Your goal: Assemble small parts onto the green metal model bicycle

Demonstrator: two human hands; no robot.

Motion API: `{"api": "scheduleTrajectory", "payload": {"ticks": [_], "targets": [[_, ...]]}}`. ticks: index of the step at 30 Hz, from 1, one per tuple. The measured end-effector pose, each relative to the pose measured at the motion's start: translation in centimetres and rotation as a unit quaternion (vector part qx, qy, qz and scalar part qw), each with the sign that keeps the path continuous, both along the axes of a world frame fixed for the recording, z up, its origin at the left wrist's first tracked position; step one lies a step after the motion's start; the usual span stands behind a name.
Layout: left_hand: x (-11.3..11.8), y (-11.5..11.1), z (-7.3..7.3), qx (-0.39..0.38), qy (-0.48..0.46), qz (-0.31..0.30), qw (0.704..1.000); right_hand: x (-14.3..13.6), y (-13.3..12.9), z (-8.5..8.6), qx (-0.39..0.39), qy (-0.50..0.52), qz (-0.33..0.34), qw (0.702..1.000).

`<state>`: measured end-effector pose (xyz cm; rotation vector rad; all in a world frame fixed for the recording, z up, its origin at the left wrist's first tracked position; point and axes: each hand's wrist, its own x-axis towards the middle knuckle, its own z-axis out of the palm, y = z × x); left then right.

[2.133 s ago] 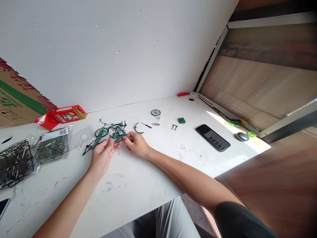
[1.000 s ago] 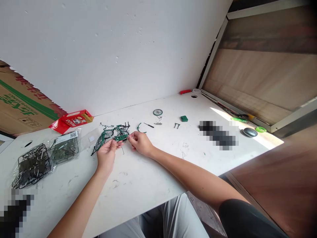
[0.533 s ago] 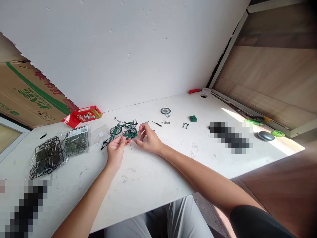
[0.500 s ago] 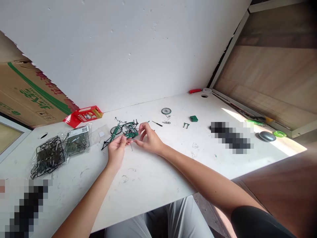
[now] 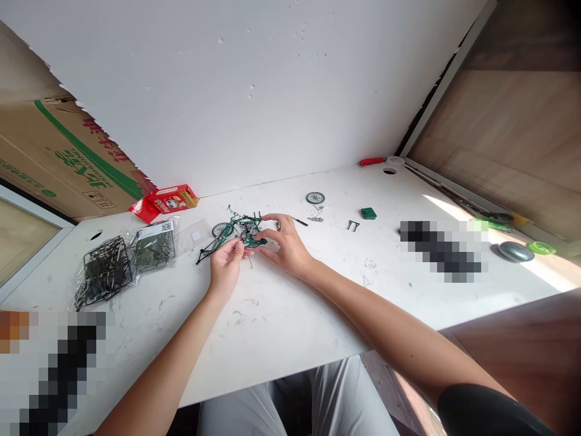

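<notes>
Left hand grip still pinching model bicycle; right hand now spread, seemingly released

White table with model parts
</notes>
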<state>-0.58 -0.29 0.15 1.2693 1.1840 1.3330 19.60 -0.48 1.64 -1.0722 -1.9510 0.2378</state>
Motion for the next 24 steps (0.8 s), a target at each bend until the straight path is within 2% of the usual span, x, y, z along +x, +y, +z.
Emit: {"api": "scheduleTrajectory", "payload": {"ticks": [6, 11, 13, 17, 21, 24], "targets": [[-0.2, 0.1, -0.1, -0.003, -0.042, -0.022, 0.999, 0.2, 0.0, 0.4, 0.033, -0.025, 0.009, 0.999], [-0.3, 0.5, -0.3, -0.01, -0.076, -0.014, 0.997, 0.3, -0.1, 0.6, 0.023, 0.032, -0.005, 0.999], [-0.4, 0.6, -0.3, -0.002, -0.067, -0.002, 0.998, 0.5, 0.0, 0.6, -0.013, 0.081, -0.001, 0.997], [-0.7, 0.9, -0.3, 0.039, -0.012, 0.013, 0.999, 0.5, 0.1, 0.3, -0.152, 0.157, 0.039, 0.975], [-1.0, 0.9, -0.4, 0.065, 0.043, -0.021, 0.997, -0.1, 0.1, -0.1, -0.245, 0.192, 0.062, 0.948], [-1.0, 0.8, -0.5, 0.077, 0.064, -0.038, 0.994, -0.4, 0.1, -0.4, -0.281, 0.21, 0.092, 0.932]]}}
